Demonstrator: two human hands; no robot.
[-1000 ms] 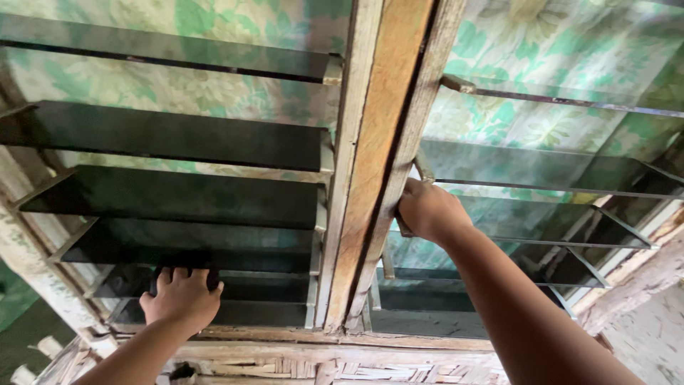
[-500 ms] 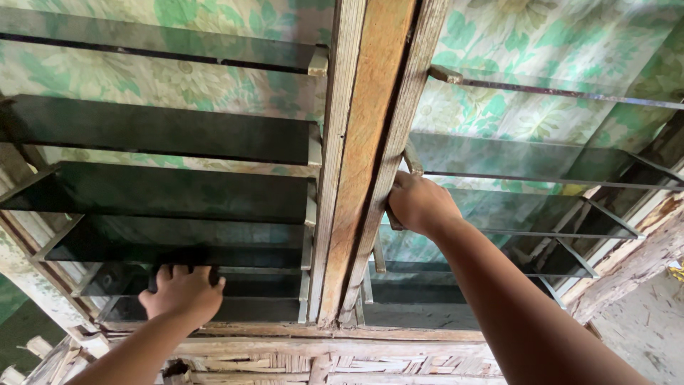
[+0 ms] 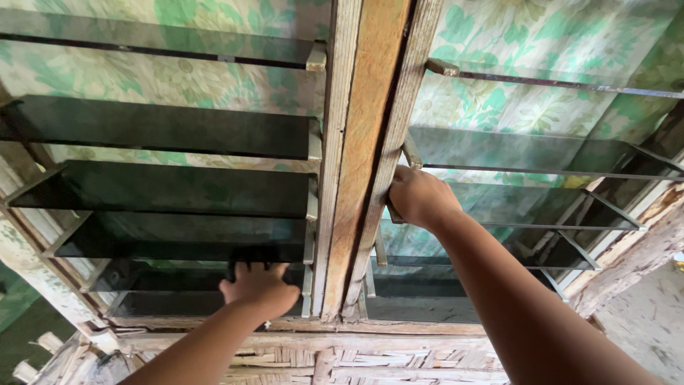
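At 6 o'clock, low in view, left hand (image 3: pixel 261 289) lies fingers spread on a dark tinted glass louvre slat (image 3: pixel 206 279), not gripping. Right hand (image 3: pixel 419 196), abt 3 o'clock of the upright bare wooden window post (image 3: pixel 367 142), is curled shut round a clear glass louvre slat (image 3: pixel 527 207) w/ its metal end clip.

We saw dark smoky green-black glass louvre slats (image 3: pixel 171 128) on the left bank, and paler grey-green see-through slats (image 3: pixel 513 151) on the right. Behind them hung a curtain (image 3: pixel 527 43) in mint green and cream with a floral leaf pattern. The centre wooden post (image 3: pixel 367 142) was warm tan-brown with paler grey weathered edges. The woven mat wall (image 3: pixel 370 360) below was pale beige in a basket weave pattern.
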